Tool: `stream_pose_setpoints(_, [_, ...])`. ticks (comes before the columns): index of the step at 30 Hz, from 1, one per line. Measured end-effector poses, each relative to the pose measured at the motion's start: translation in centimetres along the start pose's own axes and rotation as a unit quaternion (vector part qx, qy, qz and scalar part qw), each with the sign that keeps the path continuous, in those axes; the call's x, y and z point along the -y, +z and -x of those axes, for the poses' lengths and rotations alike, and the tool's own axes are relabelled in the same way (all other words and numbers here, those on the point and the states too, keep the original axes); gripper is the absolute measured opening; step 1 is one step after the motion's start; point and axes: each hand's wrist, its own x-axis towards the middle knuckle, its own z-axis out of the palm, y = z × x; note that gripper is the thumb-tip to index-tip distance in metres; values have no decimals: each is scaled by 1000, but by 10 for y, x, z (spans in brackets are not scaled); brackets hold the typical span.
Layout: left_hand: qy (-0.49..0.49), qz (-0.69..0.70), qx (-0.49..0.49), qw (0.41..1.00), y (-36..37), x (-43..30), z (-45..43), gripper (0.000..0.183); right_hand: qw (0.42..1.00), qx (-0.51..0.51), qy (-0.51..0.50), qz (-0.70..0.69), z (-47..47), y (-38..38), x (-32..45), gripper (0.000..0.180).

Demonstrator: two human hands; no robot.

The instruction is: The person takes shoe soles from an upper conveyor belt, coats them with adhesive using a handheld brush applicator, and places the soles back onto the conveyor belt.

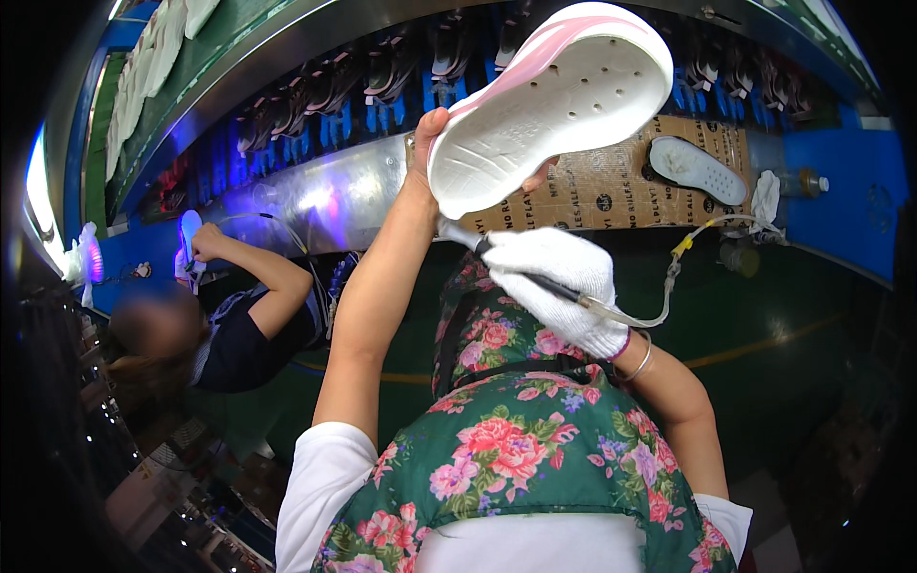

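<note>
My left hand (423,165), bare, holds up a white shoe sole (537,136) with a pink stripe along its side wall. The sole's hollow inner face, with several small holes at the wide end, is turned towards me. Part of my left hand is hidden behind it. A white knitted glove covers my right hand (559,283), which grips a hose-fed brush (462,235). The brush tip lies close to the narrow lower end of the sole; whether they touch I cannot tell. A clear hose (645,319) runs from the brush handle to the right.
Another sole (696,170) lies on printed cardboard (594,190) covering part of a metal bench (337,190). Shoe uppers (390,68) stand in a row behind. A bottle (802,183) and a crumpled white cloth (766,193) are at right. A co-worker (251,319) at left holds a sole.
</note>
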Motion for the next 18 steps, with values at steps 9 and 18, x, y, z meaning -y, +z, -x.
stream_pose_setpoints(9, [31, -78, -66, 994, 8, 1, -4, 113, 998, -13, 30, -62, 0, 5, -6, 19])
stream_pose_setpoints(18, [64, -41, -168, 983, 16, 14, 7, 103, 964, -73, 156, -201, -3, -15, 1, 17])
